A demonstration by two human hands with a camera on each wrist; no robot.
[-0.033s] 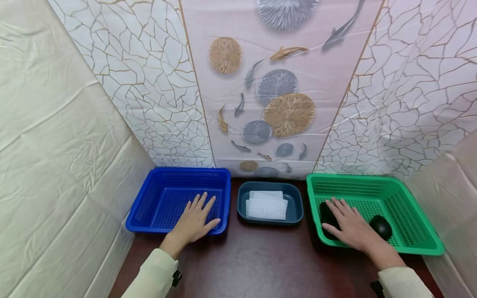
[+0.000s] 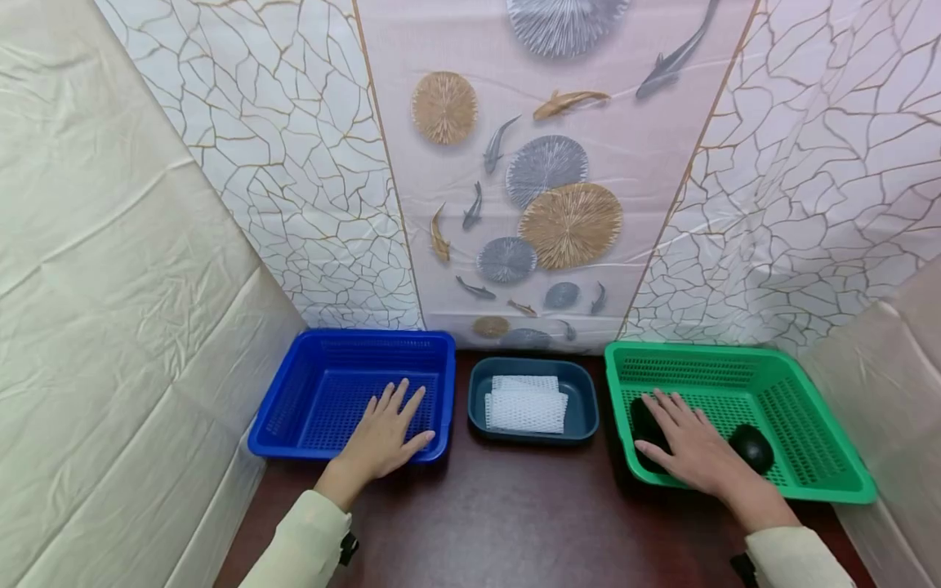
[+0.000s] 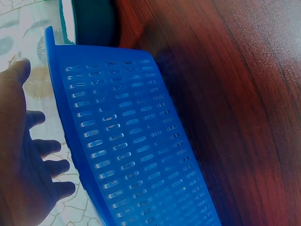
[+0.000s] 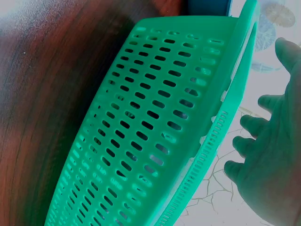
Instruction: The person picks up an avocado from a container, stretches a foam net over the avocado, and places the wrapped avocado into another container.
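Observation:
My left hand [image 2: 381, 437] hovers with spread fingers over the near right part of a blue plastic basket [image 2: 294, 347]. In the left wrist view the basket's slotted side wall [image 3: 127, 127] lies beside that hand, with a gap between them. Over the left part of a green basket [image 2: 845, 482] is my right hand [image 2: 691, 445], its fingers stretched out and holding nothing. Two dark rounded objects lie in the green basket: one dark object [image 2: 647, 429] is partly covered by the right hand, and a shiny black one [image 2: 752, 448] sits right of the wrist.
Between the baskets stands a dark teal tray [image 2: 478, 371] with white foam net sleeves [image 2: 525, 411] in it. All rest on a dark brown wooden table [image 2: 515, 514]. A patterned cloth [image 2: 507, 302] hangs behind, and beige padded panels [image 2: 147, 327] flank the sides.

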